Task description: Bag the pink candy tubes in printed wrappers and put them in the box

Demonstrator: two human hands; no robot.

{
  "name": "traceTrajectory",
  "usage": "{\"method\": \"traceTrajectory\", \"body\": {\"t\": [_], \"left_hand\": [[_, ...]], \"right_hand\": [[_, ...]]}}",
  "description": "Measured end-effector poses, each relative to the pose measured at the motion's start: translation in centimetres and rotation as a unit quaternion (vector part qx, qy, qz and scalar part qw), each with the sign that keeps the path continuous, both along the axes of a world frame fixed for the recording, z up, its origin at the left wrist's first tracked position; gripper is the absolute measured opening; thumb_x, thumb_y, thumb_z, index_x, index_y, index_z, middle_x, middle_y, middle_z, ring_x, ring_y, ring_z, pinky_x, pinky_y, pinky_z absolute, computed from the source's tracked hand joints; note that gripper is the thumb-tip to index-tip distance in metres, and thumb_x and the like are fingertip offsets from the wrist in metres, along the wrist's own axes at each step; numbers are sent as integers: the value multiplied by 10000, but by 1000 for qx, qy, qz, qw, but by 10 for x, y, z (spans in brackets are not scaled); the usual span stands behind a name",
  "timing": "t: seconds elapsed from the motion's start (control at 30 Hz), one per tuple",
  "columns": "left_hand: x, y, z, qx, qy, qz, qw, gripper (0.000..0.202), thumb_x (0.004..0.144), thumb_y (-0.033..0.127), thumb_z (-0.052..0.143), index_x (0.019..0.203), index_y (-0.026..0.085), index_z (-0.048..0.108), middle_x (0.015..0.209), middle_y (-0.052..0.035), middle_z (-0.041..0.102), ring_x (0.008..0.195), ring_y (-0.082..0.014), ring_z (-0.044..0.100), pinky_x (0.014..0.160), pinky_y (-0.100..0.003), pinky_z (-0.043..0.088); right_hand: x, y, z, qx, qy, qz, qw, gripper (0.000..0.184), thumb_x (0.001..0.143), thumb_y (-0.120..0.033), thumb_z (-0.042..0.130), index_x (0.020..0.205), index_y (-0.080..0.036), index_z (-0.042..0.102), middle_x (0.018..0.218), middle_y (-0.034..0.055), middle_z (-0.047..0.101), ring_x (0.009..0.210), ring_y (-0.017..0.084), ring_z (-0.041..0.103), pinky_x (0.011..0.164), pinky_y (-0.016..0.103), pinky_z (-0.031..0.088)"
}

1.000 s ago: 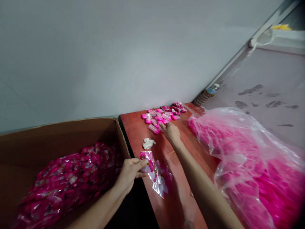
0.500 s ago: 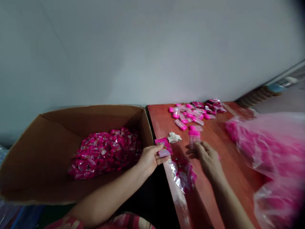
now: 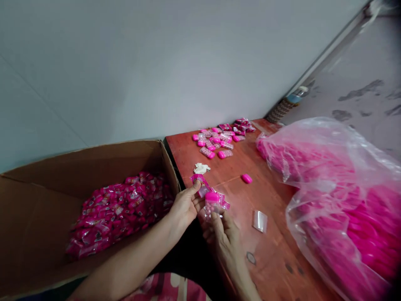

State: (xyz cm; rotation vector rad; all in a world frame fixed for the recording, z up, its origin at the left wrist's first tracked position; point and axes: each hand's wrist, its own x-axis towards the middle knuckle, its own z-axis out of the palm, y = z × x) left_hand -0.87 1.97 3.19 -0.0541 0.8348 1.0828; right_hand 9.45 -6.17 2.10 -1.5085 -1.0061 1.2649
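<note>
My left hand (image 3: 185, 205) is closed in a pinch on a printed pink wrapper (image 3: 198, 179) at the table's left edge. Right beside it, my right hand (image 3: 228, 236) grips a small clear container (image 3: 212, 205) with a bright pink cap and small pink balls inside. The container's cap end points away from me, close to the wrapper, and I cannot tell whether they touch. More pink wrappers (image 3: 224, 203) lie partly hidden behind the container. Just beyond my left hand lies a crumpled white scrap (image 3: 201, 168).
On the left stands a cardboard box (image 3: 34, 200) with a heap of filled pink packets (image 3: 122, 209). Several capped containers (image 3: 216, 140) lie at the back of the red table (image 3: 275, 259), near packets (image 3: 242, 125). A loose pink cap (image 3: 247, 178), clear piece (image 3: 260, 221) and large plastic bag (image 3: 322, 167) lie rightward.
My right hand has brought the pink-capped container left and closer, up to the wrapper in my left hand. The view has turned to the right, showing more of the bag.
</note>
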Motion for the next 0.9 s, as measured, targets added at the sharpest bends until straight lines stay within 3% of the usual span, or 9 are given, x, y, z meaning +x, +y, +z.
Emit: {"method": "traceTrajectory", "body": {"t": [0.13, 0.37, 0.67, 0.9], "left_hand": [[7, -7, 3, 61, 14, -33, 997, 211, 651, 257, 726, 676, 109, 577, 594, -27, 621, 480, -118, 565, 481, -236, 475], [8, -9, 10, 152, 63, -95, 982, 336, 573, 361, 762, 666, 100, 573, 546, -6, 576, 471, -105, 532, 489, -230, 443], [8, -9, 3, 194, 79, -185, 960, 342, 550, 373, 769, 626, 88, 597, 554, -39, 607, 482, -109, 545, 489, -221, 430], [2, -3, 3, 250, 125, -251, 927, 312, 599, 357, 735, 580, 70, 615, 514, -52, 601, 417, -111, 524, 460, -234, 409]], "right_hand": [[0, 0, 4, 0, -17, -1, 1000, 288, 842, -470, 453, 962, -213, 504, 600, -13, 584, 455, 114, 538, 403, 200, 408], [4, 1, 2, 5, 110, 16, 994, 300, 833, -475, 469, 927, -192, 496, 609, -7, 593, 442, 110, 542, 396, 194, 396], [6, -1, -5, 42, 11, -21, 999, 251, 816, -442, 511, 952, -233, 530, 619, -22, 583, 463, 126, 529, 424, 230, 416], [11, 1, -1, 12, 151, 39, 988, 252, 849, -443, 457, 892, -200, 510, 603, -12, 582, 420, 105, 509, 391, 201, 370]]}}
